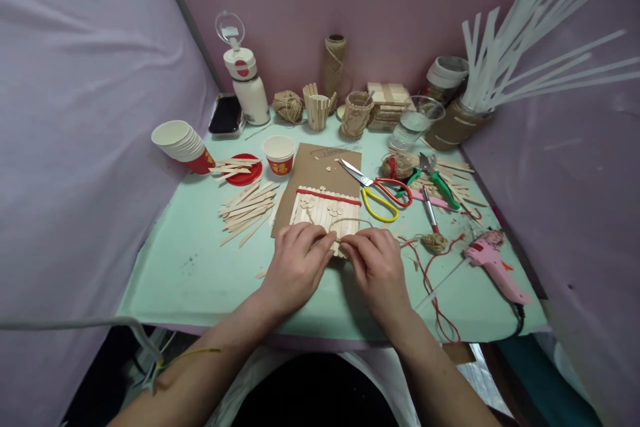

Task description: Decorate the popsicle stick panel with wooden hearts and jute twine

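The panel of wooden sticks [320,213] overlaps the cardboard [325,163], just in from the middle of the near edge of the table [200,280]; the left hand [295,257] and right hand [380,263] meet at its near end, thumbs and forefingers seemingly pinching the brown twine [350,219], though the fingers partly hide the grip; the step in hand looks like laying twine across that end; the next move likely calls for tension and straight alignment; the glue gun [493,260] lies near the table's right edge.

Pale green table [210,287]: cardboard [313,170], sticks [250,210], glue gun [497,265].
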The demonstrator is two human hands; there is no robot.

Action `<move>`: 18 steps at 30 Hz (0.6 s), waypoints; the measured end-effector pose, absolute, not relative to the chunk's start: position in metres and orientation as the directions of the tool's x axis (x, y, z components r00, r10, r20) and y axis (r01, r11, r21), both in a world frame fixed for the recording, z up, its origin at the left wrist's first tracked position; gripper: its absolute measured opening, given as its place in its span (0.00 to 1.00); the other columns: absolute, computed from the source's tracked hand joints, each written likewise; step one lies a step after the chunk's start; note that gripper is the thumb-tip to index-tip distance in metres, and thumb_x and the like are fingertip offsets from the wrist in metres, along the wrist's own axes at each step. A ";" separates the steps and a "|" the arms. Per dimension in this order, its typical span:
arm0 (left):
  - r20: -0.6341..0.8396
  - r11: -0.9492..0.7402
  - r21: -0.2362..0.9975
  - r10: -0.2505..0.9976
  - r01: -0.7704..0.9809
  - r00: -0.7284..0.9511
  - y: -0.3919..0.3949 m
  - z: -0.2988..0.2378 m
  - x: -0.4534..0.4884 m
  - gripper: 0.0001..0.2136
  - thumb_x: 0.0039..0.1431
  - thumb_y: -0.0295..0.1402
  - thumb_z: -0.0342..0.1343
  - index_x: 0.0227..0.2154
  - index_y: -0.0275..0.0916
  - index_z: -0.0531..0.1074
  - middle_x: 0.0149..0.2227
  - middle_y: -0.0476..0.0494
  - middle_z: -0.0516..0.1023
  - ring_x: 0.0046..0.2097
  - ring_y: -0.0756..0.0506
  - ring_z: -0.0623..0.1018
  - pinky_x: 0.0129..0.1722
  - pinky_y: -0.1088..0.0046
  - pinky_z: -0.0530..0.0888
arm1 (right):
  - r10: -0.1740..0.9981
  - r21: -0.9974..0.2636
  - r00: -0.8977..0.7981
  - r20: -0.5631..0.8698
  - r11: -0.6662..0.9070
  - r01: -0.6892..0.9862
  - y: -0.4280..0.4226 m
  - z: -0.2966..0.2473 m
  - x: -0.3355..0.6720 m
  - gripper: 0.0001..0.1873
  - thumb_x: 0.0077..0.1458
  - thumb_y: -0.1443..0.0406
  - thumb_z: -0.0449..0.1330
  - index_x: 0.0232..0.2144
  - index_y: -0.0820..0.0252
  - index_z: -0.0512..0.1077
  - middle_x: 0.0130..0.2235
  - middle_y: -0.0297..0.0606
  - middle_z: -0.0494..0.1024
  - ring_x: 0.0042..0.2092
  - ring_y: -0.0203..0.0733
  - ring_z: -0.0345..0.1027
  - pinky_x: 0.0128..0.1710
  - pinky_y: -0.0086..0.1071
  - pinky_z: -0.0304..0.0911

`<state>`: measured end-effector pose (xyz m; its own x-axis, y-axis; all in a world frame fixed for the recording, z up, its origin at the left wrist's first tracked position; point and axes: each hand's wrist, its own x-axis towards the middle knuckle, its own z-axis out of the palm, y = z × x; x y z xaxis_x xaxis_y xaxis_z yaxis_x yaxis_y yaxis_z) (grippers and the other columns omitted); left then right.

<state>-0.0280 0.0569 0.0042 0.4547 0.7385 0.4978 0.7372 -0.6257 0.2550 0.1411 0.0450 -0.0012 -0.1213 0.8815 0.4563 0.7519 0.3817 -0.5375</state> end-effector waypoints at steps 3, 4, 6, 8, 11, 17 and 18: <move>0.492 -0.618 0.251 0.745 0.745 0.451 0.057 0.003 -0.028 0.12 0.65 0.29 0.51 0.49 0.37 0.72 0.42 0.40 0.76 0.47 0.41 0.70 0.48 0.60 0.64 | 0.885 -0.535 -0.123 0.449 0.377 0.756 0.046 -0.002 0.141 0.07 0.63 0.66 0.56 0.35 0.59 0.73 0.35 0.40 0.73 0.38 0.44 0.61 0.40 0.38 0.58; 0.489 -0.614 0.249 0.747 0.749 0.450 0.057 0.002 -0.028 0.12 0.65 0.29 0.51 0.49 0.37 0.72 0.42 0.39 0.76 0.47 0.41 0.70 0.48 0.60 0.64 | 0.885 -0.533 -0.126 0.448 0.378 0.757 0.046 -0.002 0.141 0.07 0.63 0.66 0.56 0.35 0.59 0.73 0.35 0.40 0.73 0.38 0.44 0.61 0.40 0.38 0.58; 0.485 -0.607 0.245 0.752 0.756 0.447 0.057 0.001 -0.028 0.12 0.65 0.29 0.51 0.49 0.37 0.72 0.42 0.39 0.76 0.47 0.41 0.69 0.47 0.60 0.64 | 0.883 -0.527 -0.133 0.451 0.384 0.758 0.046 -0.002 0.142 0.06 0.63 0.67 0.56 0.35 0.59 0.74 0.35 0.40 0.73 0.38 0.44 0.61 0.39 0.38 0.58; 0.485 -0.603 0.242 0.754 0.760 0.444 0.056 0.001 -0.028 0.12 0.65 0.29 0.51 0.50 0.38 0.72 0.42 0.39 0.76 0.47 0.41 0.69 0.47 0.60 0.64 | 0.880 -0.520 -0.139 0.454 0.388 0.761 0.045 -0.002 0.142 0.06 0.62 0.67 0.56 0.36 0.59 0.74 0.35 0.40 0.73 0.38 0.44 0.61 0.39 0.39 0.58; 0.483 -0.600 0.244 0.756 0.762 0.441 0.057 0.001 -0.029 0.13 0.65 0.29 0.51 0.50 0.39 0.71 0.41 0.40 0.75 0.47 0.41 0.69 0.47 0.60 0.63 | 0.877 -0.516 -0.145 0.458 0.395 0.760 0.045 -0.001 0.143 0.07 0.63 0.67 0.56 0.37 0.58 0.75 0.35 0.40 0.73 0.38 0.44 0.61 0.40 0.39 0.58; 0.495 -0.598 0.212 0.748 0.773 0.443 0.060 0.002 -0.028 0.12 0.64 0.28 0.52 0.49 0.36 0.72 0.41 0.38 0.75 0.46 0.40 0.69 0.46 0.59 0.64 | 0.865 -0.484 -0.156 0.478 0.407 0.774 0.043 -0.002 0.144 0.09 0.63 0.68 0.56 0.42 0.59 0.75 0.36 0.41 0.73 0.39 0.44 0.61 0.40 0.39 0.58; 0.492 -0.598 0.208 0.748 0.774 0.445 0.060 0.002 -0.028 0.12 0.64 0.28 0.52 0.50 0.36 0.72 0.41 0.38 0.75 0.46 0.40 0.69 0.46 0.59 0.64 | 0.862 -0.477 -0.159 0.482 0.410 0.777 0.043 -0.002 0.144 0.09 0.62 0.68 0.56 0.43 0.60 0.75 0.37 0.42 0.73 0.39 0.44 0.61 0.39 0.39 0.59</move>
